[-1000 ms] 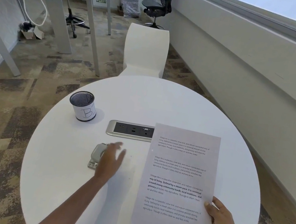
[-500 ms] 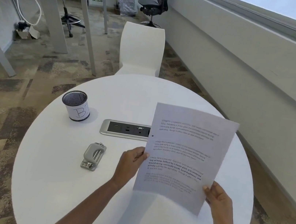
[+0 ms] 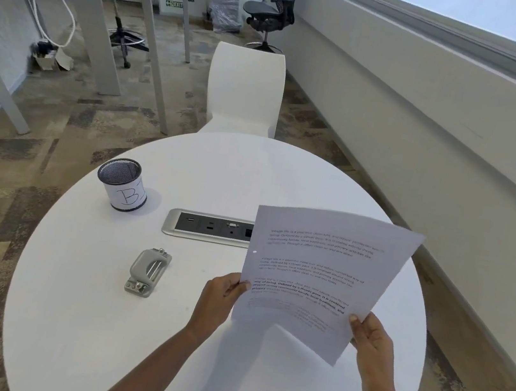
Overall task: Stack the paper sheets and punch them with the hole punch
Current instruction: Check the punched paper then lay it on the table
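Observation:
The printed paper sheets (image 3: 322, 272) are held up off the round white table (image 3: 80, 319), tilted toward me, with one small hole near their left edge. My left hand (image 3: 221, 297) grips the left edge and my right hand (image 3: 369, 337) grips the lower right edge. How many sheets are in the stack cannot be told. A grey metal hole punch (image 3: 148, 271) lies flat on the table to the left of my left hand, untouched.
A mesh pen cup (image 3: 122, 183) marked "B" stands at the table's back left. A built-in socket panel (image 3: 208, 226) sits mid-table, partly behind the sheets. A white chair (image 3: 244, 89) stands beyond the table; a wall ledge runs along the right.
My left hand left the hole punch and took the sheets' left edge. Both hands lifted the sheets from flat on the table to tilted in the air.

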Demonstrator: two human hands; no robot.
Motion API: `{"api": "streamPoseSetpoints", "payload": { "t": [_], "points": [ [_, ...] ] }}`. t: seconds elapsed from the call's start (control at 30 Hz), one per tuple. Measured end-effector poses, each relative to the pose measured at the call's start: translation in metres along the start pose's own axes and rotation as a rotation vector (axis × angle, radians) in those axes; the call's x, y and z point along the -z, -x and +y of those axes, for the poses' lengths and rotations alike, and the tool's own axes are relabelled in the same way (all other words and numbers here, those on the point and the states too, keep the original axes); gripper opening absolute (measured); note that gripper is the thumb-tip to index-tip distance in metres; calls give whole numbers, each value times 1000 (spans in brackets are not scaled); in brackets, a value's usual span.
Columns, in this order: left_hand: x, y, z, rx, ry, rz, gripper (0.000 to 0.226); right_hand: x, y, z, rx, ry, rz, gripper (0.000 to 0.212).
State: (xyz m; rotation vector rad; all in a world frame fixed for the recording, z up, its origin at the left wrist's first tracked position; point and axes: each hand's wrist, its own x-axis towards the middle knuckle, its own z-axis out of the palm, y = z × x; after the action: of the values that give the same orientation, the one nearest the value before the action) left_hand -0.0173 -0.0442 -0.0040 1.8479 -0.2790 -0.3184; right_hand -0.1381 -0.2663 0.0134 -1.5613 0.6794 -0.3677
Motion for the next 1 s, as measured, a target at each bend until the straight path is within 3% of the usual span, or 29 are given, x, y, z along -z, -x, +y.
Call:
{"api": "streamPoseSetpoints", "payload": {
  "t": [0.17, 0.43, 0.57, 1.0],
  "points": [
    [-27, -2, 6, 81, -25, -104, 16, 32, -13, 6, -37, 122, 54, 12],
    [-89, 8, 4, 348, -73, -188, 19, 78, -33, 31, -199, 343, 87, 17],
    [-108, 11, 1, 370, -258, -200, 46, 91, -37, 46, -291, 386, 94, 22],
    [-135, 4, 7, 419, -392, -148, 34, 108, -54, 61, -337, 514, 84, 19]
  ]
}}
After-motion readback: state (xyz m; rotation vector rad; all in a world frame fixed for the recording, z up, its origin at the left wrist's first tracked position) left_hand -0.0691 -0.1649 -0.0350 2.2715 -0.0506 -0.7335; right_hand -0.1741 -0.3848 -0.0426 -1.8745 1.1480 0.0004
